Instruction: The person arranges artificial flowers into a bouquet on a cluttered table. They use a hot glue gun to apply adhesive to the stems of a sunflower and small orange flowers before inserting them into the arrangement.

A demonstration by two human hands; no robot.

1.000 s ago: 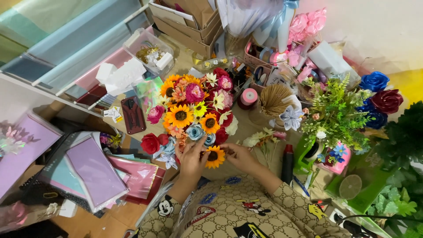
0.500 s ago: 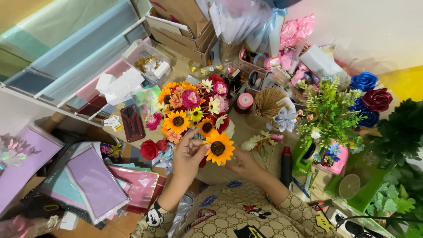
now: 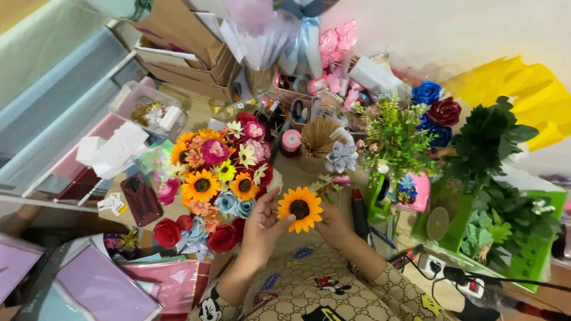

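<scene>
Both hands hold one artificial sunflower (image 3: 300, 208) with orange-yellow petals and a dark centre, just right of a big bouquet. My left hand (image 3: 265, 220) pinches its left petals with thumb and fingers. Behind and below the bloom, my right hand (image 3: 331, 226) grips it on the right side. The bouquet (image 3: 219, 173) of mixed paper flowers, with sunflowers, pink, blue and red blooms, stands directly left of my left hand. The flower's stem is hidden behind my hands.
A pot of thin wooden sticks (image 3: 319, 138) and a pink tape roll (image 3: 291, 141) stand behind the sunflower. A black glue gun (image 3: 359, 207) lies right of my right hand. Green foliage (image 3: 395, 137), blue and red roses (image 3: 435, 106), cardboard boxes (image 3: 184, 53) and pink paper sheets (image 3: 101, 285) crowd around.
The sunflower has come away from the bouquet's lower edge, moved right and turned to face upward. Both hands shifted right with it.
</scene>
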